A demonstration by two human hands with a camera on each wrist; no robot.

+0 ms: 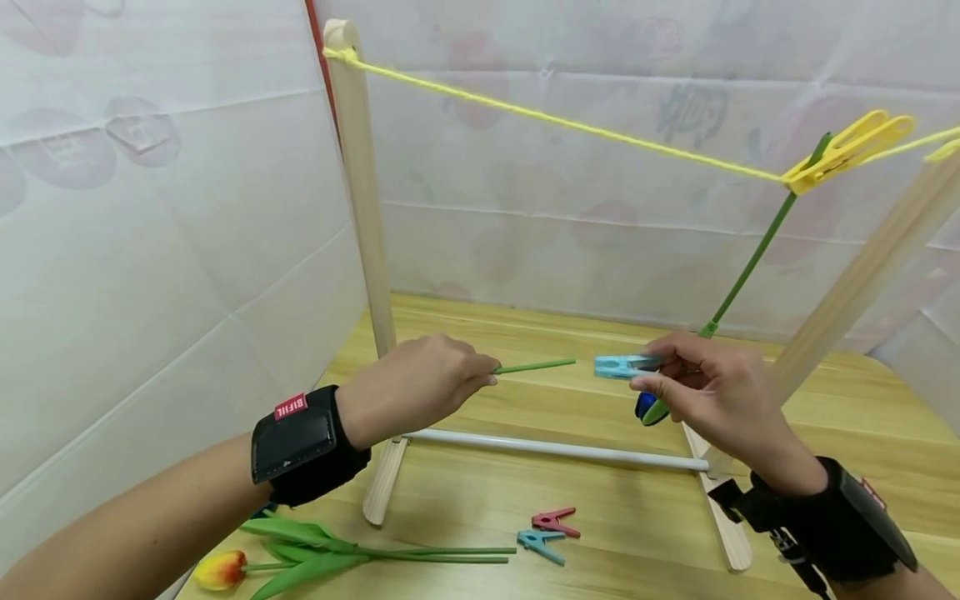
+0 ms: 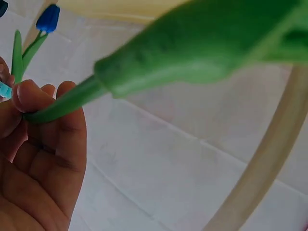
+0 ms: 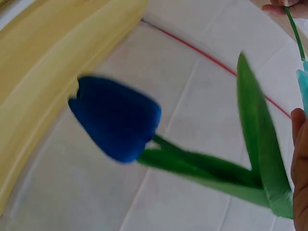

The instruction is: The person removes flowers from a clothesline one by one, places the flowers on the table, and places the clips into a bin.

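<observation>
My left hand (image 1: 416,383) pinches the end of a thin green plastic flower stem (image 1: 534,366). The stem sticks out rightward from my fingertips, roughly level, its free tip just short of the clip. In the left wrist view the stem (image 2: 62,103) runs across my fingers (image 2: 29,96) with a fingertip curled over it, and a broad green leaf (image 2: 202,48) fills the frame, blurred.

My right hand (image 1: 712,392) grips a light blue plastic clothespin (image 1: 622,366) between thumb and curled fingers. The clip's nose points left toward the stem tip; clip and stem are near each other but not touching. I cannot tell whether the clip's jaws are open.

A blue artificial tulip head (image 1: 645,407) shows just under my right fingers. The right wrist view has it (image 3: 115,118) blurred, with green leaves (image 3: 255,159) running toward my palm. I cannot tell whether my fingers touch it.

A yellow string (image 1: 555,118) runs between two pale wooden posts (image 1: 363,183). A yellow plastic clothespin (image 1: 851,150) on the string clamps a long green stem (image 1: 750,267) that hangs down toward my right hand.

On the wooden tabletop (image 1: 862,400): a white rod (image 1: 555,448) joins the post feet; in front of it lie a red clothespin (image 1: 555,522) and a small blue clothespin (image 1: 542,545), just beside each other; to their left lies a yellow-orange artificial tulip (image 1: 219,570) with green leaves.
</observation>
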